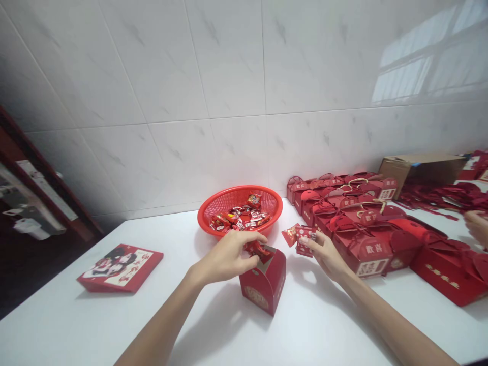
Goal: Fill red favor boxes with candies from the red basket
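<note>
A small red gift box [263,284] stands upright with its top open on the white table, in front of me. My left hand [229,256] is at its open top, thumb and fingers curled around red-wrapped candy [257,250]; whether the fingertips also touch the box's edge is hard to see. To the right of the box, my right hand [324,254] pinches several small wrapped candies [303,240], held above the table. Behind both hands is a red plastic basket [277,208] with more wrapped candies in it.
Rows of closed red gift boxes [366,249] with cord handles fill the right side. A flat red box [120,269] lies at left. Farther right are a cardboard box [423,173], dark red cords [430,198] and another person's hand [477,226]. A tiled wall [229,101] stands behind.
</note>
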`<action>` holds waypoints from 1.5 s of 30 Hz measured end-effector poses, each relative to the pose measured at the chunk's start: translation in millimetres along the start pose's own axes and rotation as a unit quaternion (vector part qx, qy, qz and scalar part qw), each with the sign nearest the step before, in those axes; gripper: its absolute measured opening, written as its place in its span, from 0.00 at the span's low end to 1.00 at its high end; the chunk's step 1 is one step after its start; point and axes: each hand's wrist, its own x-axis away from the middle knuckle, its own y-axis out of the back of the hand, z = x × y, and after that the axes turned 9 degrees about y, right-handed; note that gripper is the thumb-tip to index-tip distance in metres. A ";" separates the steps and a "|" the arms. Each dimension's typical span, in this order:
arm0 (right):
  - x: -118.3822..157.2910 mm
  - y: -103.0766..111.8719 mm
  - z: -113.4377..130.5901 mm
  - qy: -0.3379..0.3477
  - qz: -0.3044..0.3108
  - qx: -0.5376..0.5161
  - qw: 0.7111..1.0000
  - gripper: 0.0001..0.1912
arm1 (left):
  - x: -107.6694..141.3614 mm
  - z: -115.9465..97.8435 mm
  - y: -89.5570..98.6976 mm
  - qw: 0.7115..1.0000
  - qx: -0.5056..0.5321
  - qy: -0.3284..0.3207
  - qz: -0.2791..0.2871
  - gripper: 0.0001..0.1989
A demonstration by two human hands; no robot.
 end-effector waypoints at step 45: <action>12.4 -62.9 49.7 0.104 0.249 0.157 0.950 0.15 | 3.4 3.6 -10.5 0.986 -0.100 -0.032 0.126 0.13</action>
